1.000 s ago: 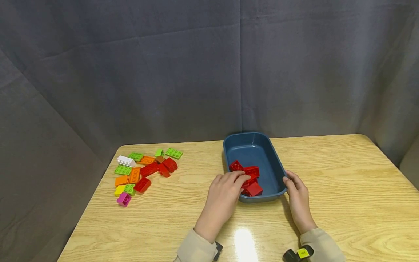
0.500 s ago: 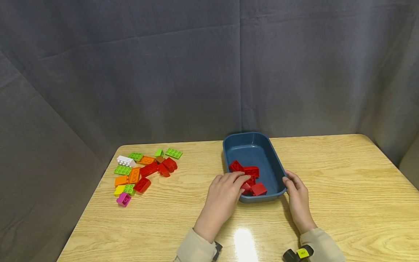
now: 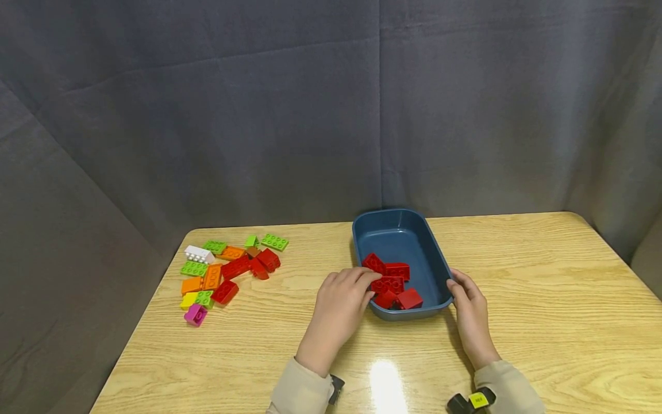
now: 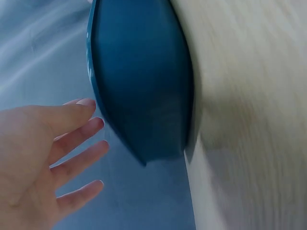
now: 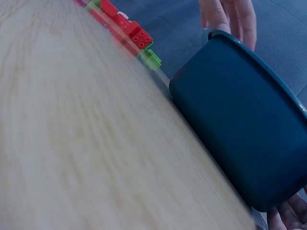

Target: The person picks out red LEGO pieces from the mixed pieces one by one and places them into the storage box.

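Note:
A blue rectangular plastic tray (image 3: 424, 253) stands on the wooden table with several red toy bricks (image 3: 390, 283) gathered in its near left part. My left hand (image 3: 341, 296) hovers at the tray's left rim, its fingertips over the edge beside the bricks. In the left wrist view, the fingers of this left hand (image 4: 53, 158) are spread and loosely bent, with nothing between them. My right hand (image 3: 472, 319) holds the tray's right rim near the front corner, thumb on top and fingers along the outer wall. Some of those fingers (image 5: 290, 213) show at the lower right in the right wrist view.
Loose toy bricks lie at the table's left: red bricks (image 3: 236, 267), orange bricks (image 3: 212, 277), green bricks (image 3: 193, 268), a white brick (image 3: 199, 255), a yellow brick (image 3: 188, 301) and a magenta brick (image 3: 196, 315). A grey curtain (image 3: 289, 126) hangs behind the table (image 3: 558, 287).
My left hand has drawn back left from over the bricks to the rim. One red brick in the tray has shifted slightly right, and more bricks show. The right hand has stayed put.

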### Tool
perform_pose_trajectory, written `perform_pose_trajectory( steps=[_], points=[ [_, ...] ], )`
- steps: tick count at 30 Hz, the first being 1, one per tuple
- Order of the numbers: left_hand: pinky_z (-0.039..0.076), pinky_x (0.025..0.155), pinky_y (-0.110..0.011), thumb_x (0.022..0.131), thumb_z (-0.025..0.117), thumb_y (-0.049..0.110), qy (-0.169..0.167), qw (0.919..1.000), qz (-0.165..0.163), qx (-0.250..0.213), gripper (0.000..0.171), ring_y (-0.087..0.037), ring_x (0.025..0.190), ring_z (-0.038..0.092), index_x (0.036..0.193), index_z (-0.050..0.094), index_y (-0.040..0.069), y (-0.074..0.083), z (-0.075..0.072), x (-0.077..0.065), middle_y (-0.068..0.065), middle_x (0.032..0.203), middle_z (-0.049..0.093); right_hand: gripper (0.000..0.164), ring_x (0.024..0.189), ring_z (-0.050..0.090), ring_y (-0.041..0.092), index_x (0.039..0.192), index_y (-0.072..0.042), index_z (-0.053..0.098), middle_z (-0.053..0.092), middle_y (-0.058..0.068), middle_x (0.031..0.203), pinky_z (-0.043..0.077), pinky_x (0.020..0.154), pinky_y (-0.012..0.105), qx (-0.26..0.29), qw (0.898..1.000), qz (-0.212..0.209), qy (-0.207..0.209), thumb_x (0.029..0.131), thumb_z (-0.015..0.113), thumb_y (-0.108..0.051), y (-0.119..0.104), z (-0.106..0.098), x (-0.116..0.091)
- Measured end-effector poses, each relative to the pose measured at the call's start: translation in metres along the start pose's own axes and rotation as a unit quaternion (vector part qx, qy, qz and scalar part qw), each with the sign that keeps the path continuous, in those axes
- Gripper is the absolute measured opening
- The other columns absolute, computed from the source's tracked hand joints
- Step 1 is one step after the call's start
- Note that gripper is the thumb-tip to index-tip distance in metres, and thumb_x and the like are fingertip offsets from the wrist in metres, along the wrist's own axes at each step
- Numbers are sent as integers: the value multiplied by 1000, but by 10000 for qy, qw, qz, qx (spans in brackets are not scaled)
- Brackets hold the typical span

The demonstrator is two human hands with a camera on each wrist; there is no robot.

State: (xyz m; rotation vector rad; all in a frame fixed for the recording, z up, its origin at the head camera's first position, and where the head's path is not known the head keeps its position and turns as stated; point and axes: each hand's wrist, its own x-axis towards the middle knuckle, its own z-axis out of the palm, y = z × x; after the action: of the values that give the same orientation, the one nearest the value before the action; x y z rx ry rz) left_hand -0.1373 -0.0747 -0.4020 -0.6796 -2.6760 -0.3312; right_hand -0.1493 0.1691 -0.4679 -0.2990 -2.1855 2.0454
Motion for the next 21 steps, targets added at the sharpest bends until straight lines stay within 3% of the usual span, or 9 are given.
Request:
perform_pose_trajectory(
  steps=[9, 21],
  points=[
    [49, 93, -40, 87, 77, 13, 226, 9981, -470, -317, 34, -21, 110, 63, 120, 70, 18, -31, -9, -4, 0, 118, 68, 46, 122, 47, 8, 143, -2, 47, 47, 7, 142, 38, 95, 10, -12, 10000, -20, -3, 106, 44, -29, 0, 0, -2],
    [47, 97, -49, 84, 79, 7, -83, 9871, -1386, -794, 42, -30, 114, 61, 124, 68, 13, -71, -23, -18, -6, 124, 66, 46, 121, 47, 8, 143, -2, 47, 48, 7, 140, 38, 95, 10, 20, 10000, -1, 7, 106, 44, -29, 0, 0, -1]
  ],
)
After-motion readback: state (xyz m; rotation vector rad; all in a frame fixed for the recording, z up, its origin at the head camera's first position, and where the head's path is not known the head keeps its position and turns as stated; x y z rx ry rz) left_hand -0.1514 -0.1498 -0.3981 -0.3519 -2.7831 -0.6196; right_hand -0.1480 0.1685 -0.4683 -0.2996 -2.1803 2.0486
